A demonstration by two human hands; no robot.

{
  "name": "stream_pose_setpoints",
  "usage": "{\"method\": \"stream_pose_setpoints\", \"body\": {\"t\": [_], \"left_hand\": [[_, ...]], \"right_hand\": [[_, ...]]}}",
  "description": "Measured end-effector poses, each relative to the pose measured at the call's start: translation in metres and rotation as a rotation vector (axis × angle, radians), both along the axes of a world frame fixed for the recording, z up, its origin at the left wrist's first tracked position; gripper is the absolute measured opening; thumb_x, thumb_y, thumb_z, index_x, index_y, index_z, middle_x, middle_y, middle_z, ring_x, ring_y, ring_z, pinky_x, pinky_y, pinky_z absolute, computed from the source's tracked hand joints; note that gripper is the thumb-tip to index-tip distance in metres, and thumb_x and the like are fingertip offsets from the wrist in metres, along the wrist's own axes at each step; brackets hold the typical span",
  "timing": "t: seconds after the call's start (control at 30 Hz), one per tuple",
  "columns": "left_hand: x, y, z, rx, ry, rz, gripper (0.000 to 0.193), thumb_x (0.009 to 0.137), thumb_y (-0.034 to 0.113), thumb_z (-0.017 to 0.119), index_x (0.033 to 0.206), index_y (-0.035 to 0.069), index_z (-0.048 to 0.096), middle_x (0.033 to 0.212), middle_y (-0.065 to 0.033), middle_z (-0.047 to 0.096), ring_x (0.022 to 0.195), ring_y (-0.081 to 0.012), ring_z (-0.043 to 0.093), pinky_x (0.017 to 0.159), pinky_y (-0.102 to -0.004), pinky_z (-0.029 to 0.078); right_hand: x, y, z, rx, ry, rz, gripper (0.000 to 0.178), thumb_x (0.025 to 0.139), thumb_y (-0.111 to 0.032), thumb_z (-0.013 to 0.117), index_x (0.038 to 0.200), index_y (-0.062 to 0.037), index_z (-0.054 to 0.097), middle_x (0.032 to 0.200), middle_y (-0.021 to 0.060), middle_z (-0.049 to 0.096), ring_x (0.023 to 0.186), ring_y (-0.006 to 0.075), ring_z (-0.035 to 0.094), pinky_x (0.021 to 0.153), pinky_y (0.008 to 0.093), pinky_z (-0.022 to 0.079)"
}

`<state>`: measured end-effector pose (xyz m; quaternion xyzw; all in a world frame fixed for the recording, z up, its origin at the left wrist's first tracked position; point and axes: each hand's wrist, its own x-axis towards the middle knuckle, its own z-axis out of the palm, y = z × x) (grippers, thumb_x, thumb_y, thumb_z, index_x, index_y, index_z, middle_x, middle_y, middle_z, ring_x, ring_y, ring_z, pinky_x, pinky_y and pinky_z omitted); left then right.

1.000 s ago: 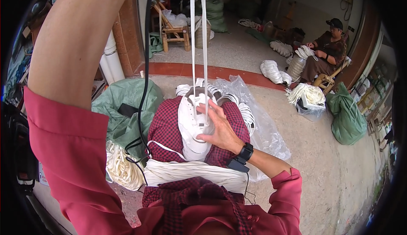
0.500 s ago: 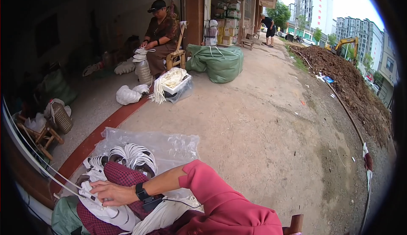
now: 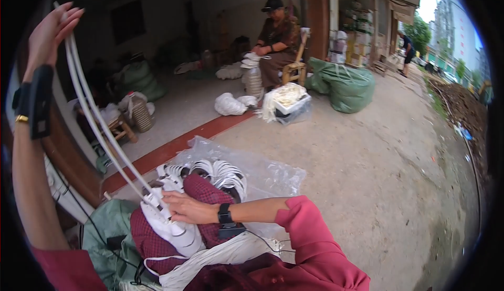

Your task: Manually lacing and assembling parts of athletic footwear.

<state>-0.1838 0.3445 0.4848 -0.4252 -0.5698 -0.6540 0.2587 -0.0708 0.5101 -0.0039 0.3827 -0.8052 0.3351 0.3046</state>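
My left hand point(image 3: 59, 26) is raised high at the left edge, fingers closed round a doubled white cord point(image 3: 100, 120). Taut, the cord slants down to a white elongated, shoe-shaped piece point(image 3: 176, 233) lying across my checked maroon lap. My right hand point(image 3: 190, 208) bears on the upper part of this piece, fingers curled over it beside where the cord comes out. What lies under those fingers is hidden. A bundle of loose white cords point(image 3: 226, 257) rests on my lap, below the right wrist. Coiled white strips point(image 3: 228, 178) lie just beyond my knee.
Clear plastic sheeting point(image 3: 273, 175) spreads on the ground ahead. A seated person point(image 3: 278, 39) works with white strips behind a box of white cords point(image 3: 287, 97). Green sacks point(image 3: 344, 89) stand farther right. A doorway post point(image 3: 68, 154) rises close to my left arm.
My left hand has come into view, drawing the white cord up and to the left. My right hand remains on the white piece. The view has swung left.
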Motion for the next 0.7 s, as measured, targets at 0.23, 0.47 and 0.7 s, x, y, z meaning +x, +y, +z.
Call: {"method": "stream_pose_setpoints", "body": {"t": [0.23,0.47,0.7], "left_hand": [[0.083,0.007,0.004,0.169,-0.015,0.03,0.023,0.096,0.007,0.048,0.106,-0.011,0.058,0.088,-0.023,0.068,0.079,-0.033,0.073,0.063,-0.0317,0.064],[0.096,0.024,0.003,0.01,0.057,-0.036,0.029,0.092,0.0,0.039,0.111,-0.015,0.054,0.108,-0.0333,0.066,0.088,-0.0377,0.073,0.064,-0.0317,0.063],[-0.006,-0.027,0.062,-0.389,0.304,-0.374,0.031,0.1,0.002,0.037,0.123,-0.017,0.045,0.12,-0.0357,0.06,0.111,-0.0425,0.065,0.084,-0.0385,0.061]], "right_hand": [[0.024,-0.008,0.031,0.138,-0.055,0.137,0.017,0.085,-0.009,0.069,0.089,-0.0009,0.055,0.137,0.0221,0.052,0.139,0.0427,0.037,0.109,0.0495,0.038],[0.015,0.009,0.061,0.051,-0.308,0.125,0.022,0.084,-0.011,0.072,0.094,-0.0014,0.055,0.129,0.0156,0.064,0.132,0.0372,0.05,0.109,0.0469,0.041],[0.001,-0.049,0.106,-0.175,-0.464,0.356,0.038,0.105,-0.04,0.043,0.107,-0.0038,0.055,0.105,0.0102,0.069,0.092,0.0201,0.067,0.093,0.0312,0.049]]}}
